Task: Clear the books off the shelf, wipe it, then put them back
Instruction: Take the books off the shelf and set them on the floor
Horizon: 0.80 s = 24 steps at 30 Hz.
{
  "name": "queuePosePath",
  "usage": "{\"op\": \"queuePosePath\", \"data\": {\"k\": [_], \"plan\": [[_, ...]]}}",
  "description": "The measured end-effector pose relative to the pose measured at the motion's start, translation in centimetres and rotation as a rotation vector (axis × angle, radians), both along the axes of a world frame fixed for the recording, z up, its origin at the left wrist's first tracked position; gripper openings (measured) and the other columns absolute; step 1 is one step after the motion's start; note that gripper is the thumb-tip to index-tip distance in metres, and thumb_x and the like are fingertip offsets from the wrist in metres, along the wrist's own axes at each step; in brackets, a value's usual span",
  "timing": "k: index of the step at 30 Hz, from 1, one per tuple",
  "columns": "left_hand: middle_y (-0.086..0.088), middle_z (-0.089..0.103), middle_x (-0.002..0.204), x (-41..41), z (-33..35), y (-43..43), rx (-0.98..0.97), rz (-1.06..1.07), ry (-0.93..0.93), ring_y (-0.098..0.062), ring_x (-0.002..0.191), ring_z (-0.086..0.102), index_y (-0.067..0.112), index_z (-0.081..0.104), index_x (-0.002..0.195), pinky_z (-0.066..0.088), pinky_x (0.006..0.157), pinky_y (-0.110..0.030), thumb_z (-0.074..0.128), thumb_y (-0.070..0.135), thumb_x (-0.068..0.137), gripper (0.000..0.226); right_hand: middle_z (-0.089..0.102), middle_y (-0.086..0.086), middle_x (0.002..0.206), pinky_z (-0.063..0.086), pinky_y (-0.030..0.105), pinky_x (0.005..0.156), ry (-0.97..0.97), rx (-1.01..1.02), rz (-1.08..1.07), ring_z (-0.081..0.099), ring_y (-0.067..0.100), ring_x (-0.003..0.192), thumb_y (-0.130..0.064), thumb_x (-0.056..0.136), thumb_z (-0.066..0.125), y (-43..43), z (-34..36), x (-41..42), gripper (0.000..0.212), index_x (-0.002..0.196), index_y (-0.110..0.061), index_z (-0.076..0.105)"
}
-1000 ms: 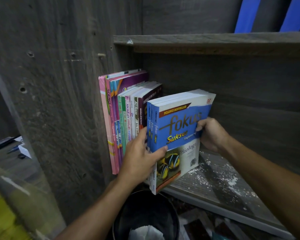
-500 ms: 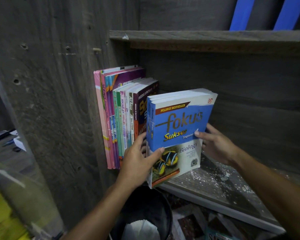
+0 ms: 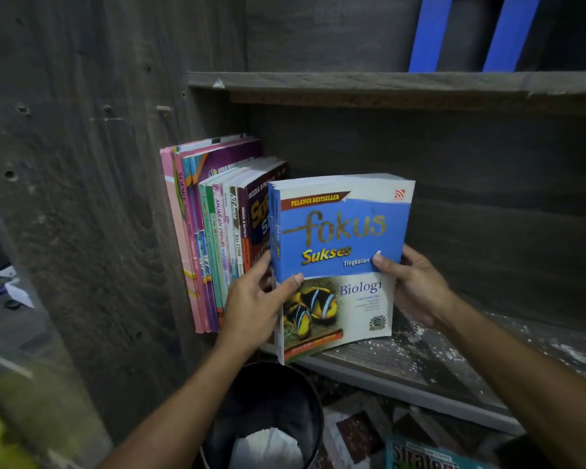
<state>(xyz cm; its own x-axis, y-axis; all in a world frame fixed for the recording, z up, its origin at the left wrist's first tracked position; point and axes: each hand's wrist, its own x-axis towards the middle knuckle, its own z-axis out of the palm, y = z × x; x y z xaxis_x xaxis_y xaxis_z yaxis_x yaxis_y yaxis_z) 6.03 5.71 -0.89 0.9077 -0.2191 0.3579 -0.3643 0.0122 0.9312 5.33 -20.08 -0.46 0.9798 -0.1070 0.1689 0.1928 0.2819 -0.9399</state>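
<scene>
A thick blue and white Biologi book (image 3: 342, 238) stands at the front of the grey wooden shelf (image 3: 403, 374), its cover turned toward me. My left hand (image 3: 254, 309) grips its spine edge, thumb across the cover and fingers behind. My right hand (image 3: 416, 286) holds its right edge, thumb on the cover. To its left, a row of several upright books (image 3: 217, 238) leans against the shelf's wooden side wall (image 3: 99, 198).
White dust and flakes (image 3: 454, 350) litter the shelf board right of the books. A black bin (image 3: 268, 418) with white paper inside sits below. Another book (image 3: 423, 456) lies on the floor at the lower right. An upper shelf board (image 3: 386, 84) runs overhead.
The Biologi book has slid out from the row and turned cover-forward. My right hand moved from the book's upper back edge to a thumb-on-cover hold at its right side.
</scene>
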Motion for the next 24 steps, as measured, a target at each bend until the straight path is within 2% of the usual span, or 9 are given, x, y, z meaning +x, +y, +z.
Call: {"op": "queuePosePath", "data": {"k": [3,7,9,11,14,18,20,22,24], "plan": [[0.007,0.070,0.114,-0.4,0.8,-0.2,-0.024,-0.052,0.002,-0.008,0.101,0.068,0.020,0.045,0.143,0.058,0.083,-0.031,0.066,0.016,0.088,0.059,0.069,0.016,0.122,0.059,0.047,0.085,0.000,-0.013,-0.045,0.069,0.034,0.104,-0.009,0.077,0.070,-0.1,1.1,-1.4,0.050,0.126,-0.007,0.061],[0.010,0.070,0.114,-0.8,1.7,-0.5,-0.024,-0.101,-0.006,-0.012,0.100,0.069,0.031,0.049,0.135,0.058,0.083,-0.031,0.065,0.017,0.089,0.050,0.071,0.016,0.116,0.061,0.040,0.071,-0.002,0.003,-0.093,0.073,0.031,0.093,-0.015,0.063,0.078,0.1,2.2,-3.7,0.065,0.125,-0.005,0.062],[0.011,0.070,0.114,-1.3,2.1,-0.7,-0.027,-0.123,-0.003,-0.012,0.100,0.069,0.029,0.052,0.133,0.058,0.082,-0.029,0.064,0.016,0.090,0.046,0.071,0.017,0.115,0.062,0.040,0.068,0.012,0.003,-0.122,0.073,0.030,0.089,-0.016,0.065,0.077,0.4,2.5,-5.1,0.062,0.125,-0.006,0.063],[0.010,0.072,0.108,-1.8,2.3,-1.1,-0.056,-0.148,0.022,-0.014,0.095,0.071,0.024,0.056,0.130,0.058,0.074,-0.024,0.062,0.012,0.091,0.041,0.072,0.017,0.113,0.062,0.040,0.066,0.044,0.016,-0.142,0.074,0.030,0.085,-0.012,0.073,0.073,0.4,2.8,-6.7,0.051,0.123,-0.007,0.064],[0.013,0.074,0.101,-2.5,2.0,-1.8,-0.065,-0.181,0.055,-0.014,0.089,0.072,0.032,0.059,0.121,0.057,0.068,-0.022,0.061,0.012,0.092,0.035,0.074,0.016,0.109,0.061,0.039,0.062,0.092,0.017,-0.189,0.074,0.029,0.081,-0.011,0.078,0.071,0.4,2.6,-9.3,0.044,0.122,-0.010,0.065],[0.024,0.072,0.092,-3.9,1.1,-3.4,-0.062,-0.236,0.096,-0.004,0.085,0.071,0.033,0.059,0.117,0.054,0.068,-0.017,0.060,0.011,0.093,0.032,0.073,0.017,0.109,0.062,0.044,0.064,0.123,0.031,-0.266,0.073,0.032,0.081,-0.009,0.085,0.070,-0.2,1.6,-12.9,0.041,0.125,-0.016,0.064],[0.017,0.073,0.101,-4.7,0.1,-4.3,-0.046,-0.250,0.125,-0.008,0.088,0.071,0.033,0.060,0.119,0.056,0.073,-0.022,0.061,0.013,0.093,0.033,0.074,0.015,0.108,0.061,0.044,0.063,0.140,0.031,-0.313,0.074,0.033,0.081,-0.009,0.085,0.071,-0.5,0.8,-14.7,0.045,0.128,-0.022,0.063],[0.006,0.072,0.111,-5.6,-0.9,-5.2,-0.029,-0.265,0.141,-0.016,0.096,0.070,0.025,0.061,0.128,0.057,0.081,-0.029,0.062,0.014,0.092,0.037,0.074,0.015,0.107,0.061,0.043,0.061,0.164,0.035,-0.352,0.074,0.032,0.080,-0.010,0.085,0.071,-0.8,0.0,-16.5,0.046,0.128,-0.024,0.062],[0.001,0.072,0.112,-6.8,-2.1,-5.9,-0.037,-0.295,0.191,-0.019,0.099,0.069,0.017,0.061,0.129,0.057,0.081,-0.028,0.062,0.012,0.092,0.037,0.074,0.015,0.105,0.061,0.045,0.063,0.204,0.030,-0.392,0.074,0.033,0.080,-0.011,0.086,0.071,-1.1,-1.0,-18.4,0.044,0.127,-0.025,0.063]]}}
